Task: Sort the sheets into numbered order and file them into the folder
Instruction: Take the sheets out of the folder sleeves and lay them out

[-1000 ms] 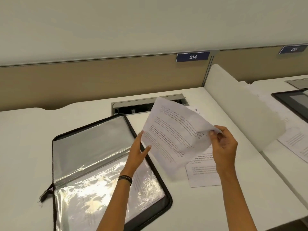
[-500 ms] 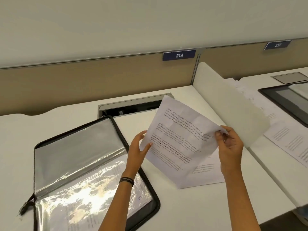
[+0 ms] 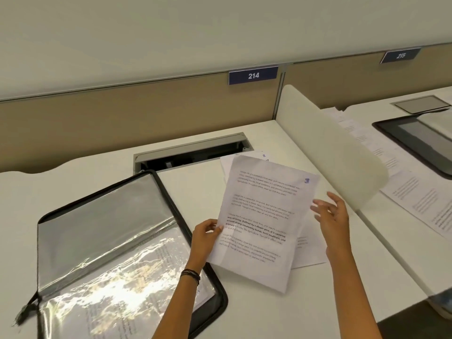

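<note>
Ur left hand [image 3: 204, 237] pinches the white printed paper sheet w/ blue "3" [image 3: 261, 216]; right hand [image 3: 331, 216] fingers spread apart beside its edge.

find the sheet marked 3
Head view, centre: the left hand pinches the sheet marked 3 by its left edge, above the loose sheets, right of the open folder.

The white printed sheet marked 3 [image 3: 264, 216] covers most of the loose white sheets [image 3: 308, 250] lying on the desk. The blue mark on the far one is too small to read. The right hand [image 3: 332, 217] has blurred fingers [image 3: 320, 207]. Glare washes out the page inside the black zip folder [image 3: 169, 196], which is cut off at the near edge.
</note>
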